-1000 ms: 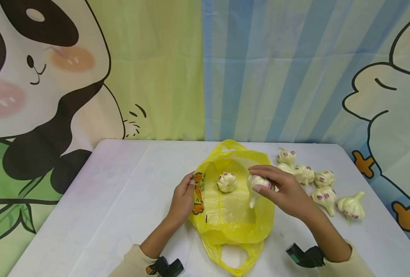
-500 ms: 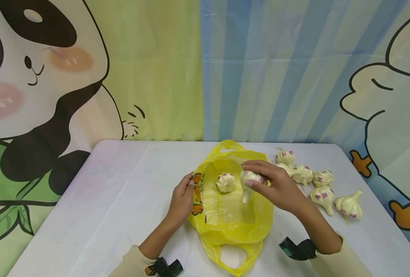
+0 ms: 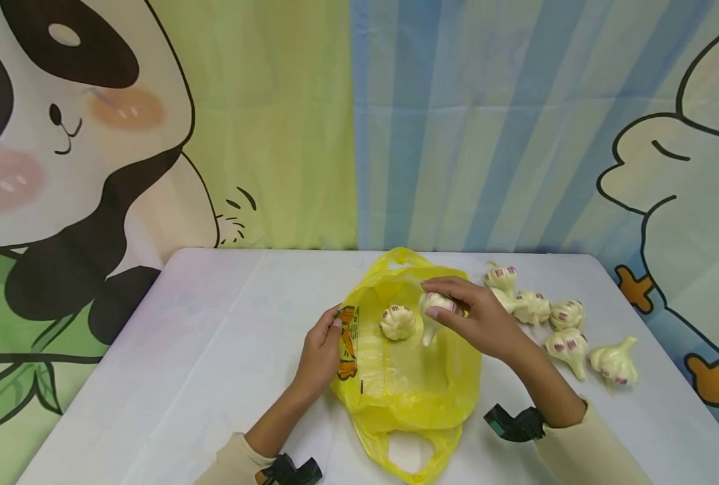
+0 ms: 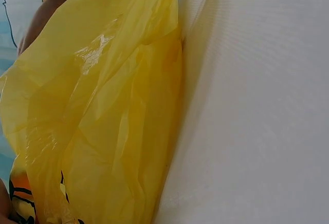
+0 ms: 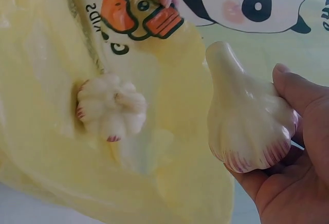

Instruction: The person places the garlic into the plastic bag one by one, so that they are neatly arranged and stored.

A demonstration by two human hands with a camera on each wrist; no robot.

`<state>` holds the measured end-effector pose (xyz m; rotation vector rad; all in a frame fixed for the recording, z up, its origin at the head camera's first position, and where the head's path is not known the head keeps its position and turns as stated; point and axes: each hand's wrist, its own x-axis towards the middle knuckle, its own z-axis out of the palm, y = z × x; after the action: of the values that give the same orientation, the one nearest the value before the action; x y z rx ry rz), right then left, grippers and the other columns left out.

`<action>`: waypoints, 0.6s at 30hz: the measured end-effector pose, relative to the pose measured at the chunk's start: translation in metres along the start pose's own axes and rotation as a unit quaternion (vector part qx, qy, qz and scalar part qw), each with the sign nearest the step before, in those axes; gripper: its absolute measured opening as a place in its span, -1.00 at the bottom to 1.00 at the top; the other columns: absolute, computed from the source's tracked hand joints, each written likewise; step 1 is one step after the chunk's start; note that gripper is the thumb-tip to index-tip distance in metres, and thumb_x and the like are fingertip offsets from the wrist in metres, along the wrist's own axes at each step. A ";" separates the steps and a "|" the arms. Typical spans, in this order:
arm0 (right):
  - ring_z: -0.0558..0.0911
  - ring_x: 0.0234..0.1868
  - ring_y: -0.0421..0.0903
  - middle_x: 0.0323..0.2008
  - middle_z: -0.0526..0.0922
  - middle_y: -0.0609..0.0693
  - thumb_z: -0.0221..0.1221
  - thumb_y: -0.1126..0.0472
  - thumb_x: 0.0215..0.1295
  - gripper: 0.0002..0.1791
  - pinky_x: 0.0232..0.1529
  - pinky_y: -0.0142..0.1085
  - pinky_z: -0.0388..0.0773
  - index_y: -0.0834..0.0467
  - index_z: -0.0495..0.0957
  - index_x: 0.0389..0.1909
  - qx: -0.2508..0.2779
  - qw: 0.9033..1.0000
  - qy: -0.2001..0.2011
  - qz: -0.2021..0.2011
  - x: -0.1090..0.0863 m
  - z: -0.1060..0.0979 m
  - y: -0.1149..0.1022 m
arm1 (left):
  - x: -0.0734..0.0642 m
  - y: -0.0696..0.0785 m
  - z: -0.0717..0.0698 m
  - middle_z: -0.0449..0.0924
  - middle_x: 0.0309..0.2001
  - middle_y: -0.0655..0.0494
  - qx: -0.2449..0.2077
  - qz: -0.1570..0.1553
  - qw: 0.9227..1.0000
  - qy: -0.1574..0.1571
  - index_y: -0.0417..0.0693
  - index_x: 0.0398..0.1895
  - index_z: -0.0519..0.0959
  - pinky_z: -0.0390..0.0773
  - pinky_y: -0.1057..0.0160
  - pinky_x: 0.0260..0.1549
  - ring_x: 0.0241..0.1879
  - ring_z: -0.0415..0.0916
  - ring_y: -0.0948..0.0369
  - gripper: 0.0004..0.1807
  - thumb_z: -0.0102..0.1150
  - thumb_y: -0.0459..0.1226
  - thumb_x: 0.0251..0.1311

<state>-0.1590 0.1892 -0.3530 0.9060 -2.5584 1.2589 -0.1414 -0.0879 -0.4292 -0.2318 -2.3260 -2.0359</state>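
Observation:
A yellow plastic bag (image 3: 416, 411) lies on the table with its mouth spread wide. My left hand (image 3: 320, 350) pinches the bag's left rim beside an orange cartoon print. One garlic bulb (image 3: 398, 322) sits inside the bag, its stem visible in the right wrist view. Over the bag's right half, my right hand (image 3: 477, 316) grips a second garlic bulb (image 5: 249, 116) by its round body, thumb on one side and fingers on the other. That bulb's stem points down in the head view. In the left wrist view the bag's outer side hides most of the left hand.
On the right of the white table (image 3: 213, 350) lie several loose garlic bulbs (image 3: 568, 347), some touching each other. A curtain (image 3: 456, 135) with cartoon animals hangs behind the table's back edge. Each wrist wears a black camera (image 3: 515, 424).
My right hand has carried its garlic bulb a little to the left and upward in the head view, further over the bag. The left hand has kept its hold on the rim.

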 end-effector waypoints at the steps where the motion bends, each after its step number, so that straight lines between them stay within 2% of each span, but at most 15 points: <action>1: 0.45 -0.34 -0.13 0.16 0.54 0.06 0.24 0.27 0.32 -0.59 -0.35 -0.34 0.42 0.14 0.55 0.19 0.001 1.000 -0.002 0.005 0.001 0.001 0.002 | 0.000 0.000 0.000 0.46 0.22 -0.04 0.000 0.000 1.000 0.000 -0.08 0.37 0.33 0.35 0.00 0.16 0.14 0.42 -0.04 -0.57 -0.29 -0.22 0.55; 10: 0.45 -0.34 -0.11 0.16 0.54 0.06 0.24 0.20 0.34 -0.60 -0.35 -0.31 0.44 0.15 0.56 0.18 -0.006 1.000 -0.012 0.019 0.009 0.008 0.014 | -0.001 0.000 0.000 0.48 0.17 -0.10 -0.004 0.008 1.000 0.000 -0.08 0.36 0.35 0.45 0.05 0.04 0.02 0.46 -0.10 -0.58 -0.30 -0.20 0.56; 18: 0.43 -0.36 -0.10 0.16 0.53 0.11 0.22 0.15 0.36 -0.59 -0.35 -0.29 0.42 0.17 0.55 0.19 -0.004 0.998 -0.022 0.053 0.013 0.013 0.024 | -0.001 -0.002 0.000 0.45 0.23 -0.07 -0.002 0.006 1.000 -0.002 -0.08 0.36 0.34 0.37 0.02 0.16 0.15 0.42 -0.02 -0.58 -0.30 -0.21 0.56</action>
<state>-0.1815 0.1846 -0.3730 0.8151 -2.6758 1.2677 -0.1410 -0.0883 -0.4311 -0.2502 -2.3175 -2.0357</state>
